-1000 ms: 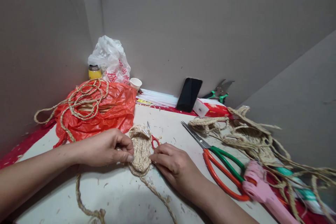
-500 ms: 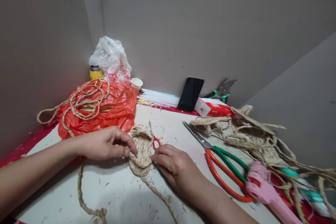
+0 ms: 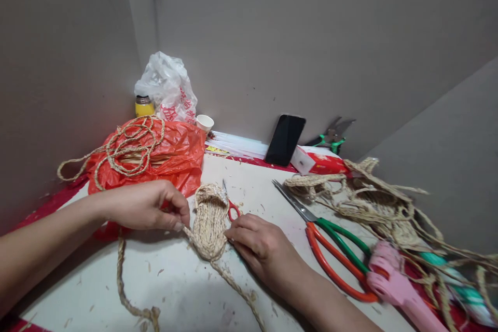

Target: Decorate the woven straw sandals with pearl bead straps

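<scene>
A small oval sole woven of straw rope [image 3: 210, 220] lies on the white table [image 3: 182, 285]. My left hand [image 3: 150, 206] pinches a strand of braided rope [image 3: 187, 232] that runs from the sole's left side. My right hand [image 3: 259, 246] presses its fingertips against the sole's right edge. A loose tail of rope [image 3: 237, 290] trails from the sole toward me. Small red-handled scissors [image 3: 231, 207] lie partly under the sole's far end.
Large scissors with orange and green handles [image 3: 330, 249] lie right of my hand, beside a pink tool [image 3: 392, 282]. More straw pieces [image 3: 373, 202] pile at right. A red bag with coiled rope [image 3: 143, 153], white bag [image 3: 167, 88], yellow bottle [image 3: 143, 107], cup [image 3: 204, 123], phone [image 3: 285, 140] and green-handled pliers [image 3: 330, 137] stand behind.
My left hand has slid left, away from the sole, drawing a strand of rope out with it. My right hand has stayed at the sole's right edge.
</scene>
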Available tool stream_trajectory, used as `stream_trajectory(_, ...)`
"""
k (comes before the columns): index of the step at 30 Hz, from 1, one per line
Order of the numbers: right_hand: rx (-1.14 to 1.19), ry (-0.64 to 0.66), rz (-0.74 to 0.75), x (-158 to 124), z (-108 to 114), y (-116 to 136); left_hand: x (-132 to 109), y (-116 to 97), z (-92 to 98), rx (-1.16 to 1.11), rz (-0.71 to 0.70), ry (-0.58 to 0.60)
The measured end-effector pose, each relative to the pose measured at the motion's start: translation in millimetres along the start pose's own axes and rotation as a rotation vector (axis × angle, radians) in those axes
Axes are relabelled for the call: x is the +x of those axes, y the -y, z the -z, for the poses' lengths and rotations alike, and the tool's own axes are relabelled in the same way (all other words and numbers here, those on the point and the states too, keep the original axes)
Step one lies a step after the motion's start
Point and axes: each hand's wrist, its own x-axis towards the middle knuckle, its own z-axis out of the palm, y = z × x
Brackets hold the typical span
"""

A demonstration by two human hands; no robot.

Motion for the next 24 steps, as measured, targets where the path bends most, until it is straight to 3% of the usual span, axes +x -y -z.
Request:
stream_trajectory(5, 0.015, 0.004, -0.015, 0.6, -0.4, 0.0, 13.8, 5.7, -19.9, -0.005, -0.114, -0.036)
stream_trajectory(11, 0.017, 0.012, -0.009, 1.5, -0.2, 1.0, 18.3, 4.2, -29.9, 0.146, -0.186, -0.141)
stream_trajectory(15, 0.064, 0.016, -0.038, 1.3, -0.3, -0.5, 17.3, 2.4, -31.6, 0.178, -0.163, -0.139)
stream_trajectory(21, 0.184, 0.003, -0.101, 2.3, -0.9, -2.6, 19.5, 11.5, -32.1, 0.046, -0.071, -0.173)
stream_trajectory(24, 0.22, -0.019, -0.133, 2.1, -2.2, -3.4, 20.3, 14.9, -32.6, 0.116, -0.071, -0.179)
